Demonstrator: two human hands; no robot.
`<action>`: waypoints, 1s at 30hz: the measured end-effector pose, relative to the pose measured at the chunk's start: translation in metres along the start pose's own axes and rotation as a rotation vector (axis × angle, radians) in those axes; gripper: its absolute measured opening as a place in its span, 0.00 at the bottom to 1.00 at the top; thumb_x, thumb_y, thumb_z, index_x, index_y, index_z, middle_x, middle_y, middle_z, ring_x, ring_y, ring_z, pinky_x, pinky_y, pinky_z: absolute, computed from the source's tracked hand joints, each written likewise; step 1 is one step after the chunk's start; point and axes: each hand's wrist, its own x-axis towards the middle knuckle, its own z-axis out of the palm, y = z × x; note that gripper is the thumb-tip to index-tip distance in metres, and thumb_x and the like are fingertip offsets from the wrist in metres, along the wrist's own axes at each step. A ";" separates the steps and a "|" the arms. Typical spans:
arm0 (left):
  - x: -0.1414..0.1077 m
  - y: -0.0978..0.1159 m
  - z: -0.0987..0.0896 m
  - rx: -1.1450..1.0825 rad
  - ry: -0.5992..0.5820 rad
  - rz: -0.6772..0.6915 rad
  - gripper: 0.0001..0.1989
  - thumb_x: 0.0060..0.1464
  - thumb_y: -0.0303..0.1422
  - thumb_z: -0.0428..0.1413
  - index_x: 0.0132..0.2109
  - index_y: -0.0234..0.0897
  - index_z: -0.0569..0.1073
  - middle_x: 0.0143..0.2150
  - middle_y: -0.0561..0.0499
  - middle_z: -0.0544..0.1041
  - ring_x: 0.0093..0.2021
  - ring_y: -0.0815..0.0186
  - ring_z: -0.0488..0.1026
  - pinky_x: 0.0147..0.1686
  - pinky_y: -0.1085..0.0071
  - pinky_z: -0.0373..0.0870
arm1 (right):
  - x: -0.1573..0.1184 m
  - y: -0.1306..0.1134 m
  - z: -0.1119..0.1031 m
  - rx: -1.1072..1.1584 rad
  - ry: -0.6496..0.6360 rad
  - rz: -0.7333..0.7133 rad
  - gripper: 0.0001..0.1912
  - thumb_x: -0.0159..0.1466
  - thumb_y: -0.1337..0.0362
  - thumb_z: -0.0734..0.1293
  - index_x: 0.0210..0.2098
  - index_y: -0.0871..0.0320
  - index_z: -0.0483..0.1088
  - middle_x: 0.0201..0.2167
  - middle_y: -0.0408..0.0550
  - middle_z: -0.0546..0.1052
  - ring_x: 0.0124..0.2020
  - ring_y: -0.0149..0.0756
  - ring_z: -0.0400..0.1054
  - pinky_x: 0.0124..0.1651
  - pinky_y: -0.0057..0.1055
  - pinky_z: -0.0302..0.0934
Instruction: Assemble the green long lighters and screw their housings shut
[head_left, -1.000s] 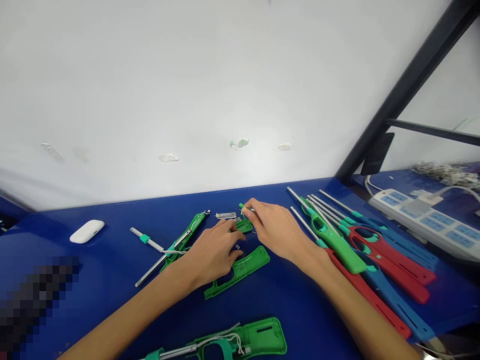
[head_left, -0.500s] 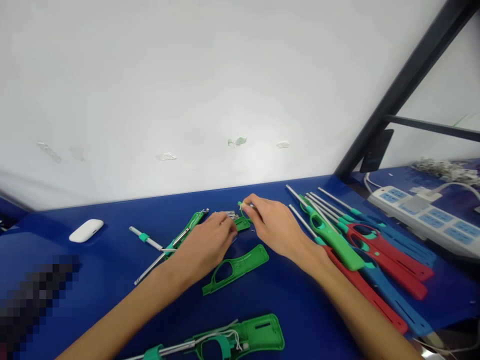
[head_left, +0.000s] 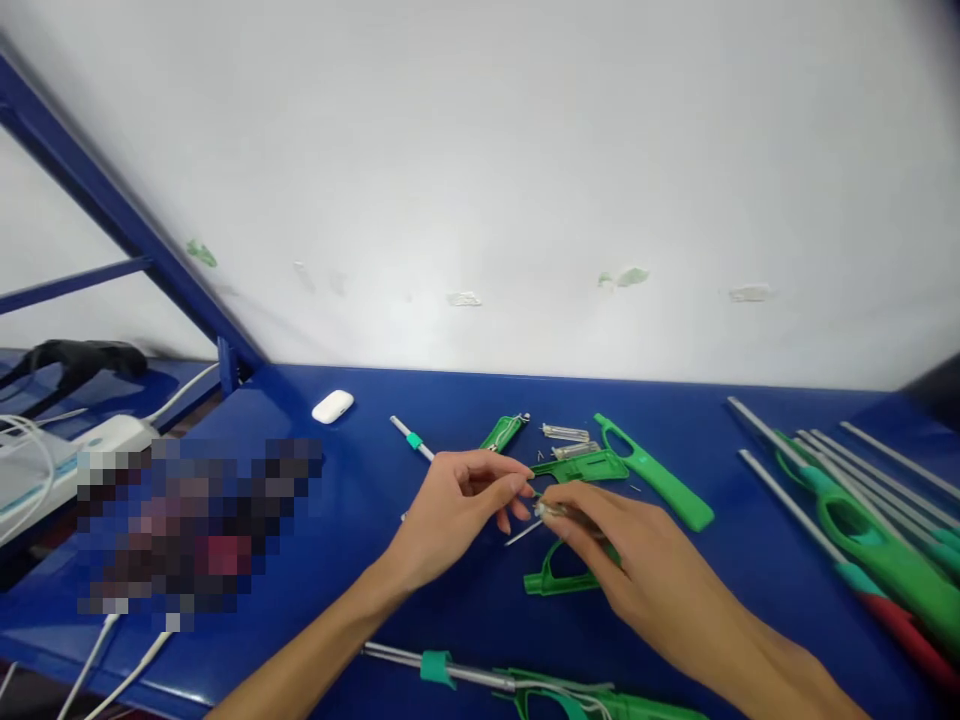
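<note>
My left hand (head_left: 469, 510) has its thumb and forefinger pinched together at something too small to make out. Close beside it, my right hand (head_left: 630, 555) grips a small part with a whitish tip (head_left: 546, 510); most of that part is hidden by the fingers. Below the hands lies an open green handle half (head_left: 536, 583) of a long-stem lighter, partly covered by my right hand. Just beyond my fingertips are another green half shell (head_left: 604, 466) and small metal parts (head_left: 566, 434). A thin metal rod (head_left: 523, 533) rests under my left fingers.
Several long-stem lighters (head_left: 855, 530) lie at the right. An opened lighter (head_left: 457, 668) with wires is at the front edge. A green handle piece (head_left: 667, 480) lies right of the hands. A white case (head_left: 332, 406) and power strip (head_left: 112, 440) are left; the wall (head_left: 525, 330) stands behind.
The view has swung left, so the table items sit farther right in it. My hands have come together, my right hand drawing back from the far parts with the small part.
</note>
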 end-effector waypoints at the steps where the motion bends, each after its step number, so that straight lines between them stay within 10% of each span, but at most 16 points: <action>1: -0.001 0.001 0.000 -0.030 0.017 0.007 0.17 0.63 0.45 0.59 0.45 0.33 0.76 0.36 0.48 0.80 0.32 0.67 0.78 0.29 0.71 0.74 | -0.001 -0.001 0.002 0.021 -0.007 0.012 0.11 0.75 0.55 0.58 0.48 0.46 0.71 0.39 0.42 0.81 0.33 0.36 0.75 0.34 0.32 0.65; 30: -0.010 0.008 -0.001 -0.052 0.008 -0.061 0.14 0.60 0.44 0.61 0.39 0.37 0.81 0.27 0.52 0.79 0.28 0.68 0.72 0.29 0.73 0.64 | -0.002 -0.004 0.008 0.000 0.197 -0.023 0.08 0.72 0.59 0.67 0.49 0.48 0.74 0.39 0.42 0.82 0.36 0.35 0.78 0.37 0.30 0.71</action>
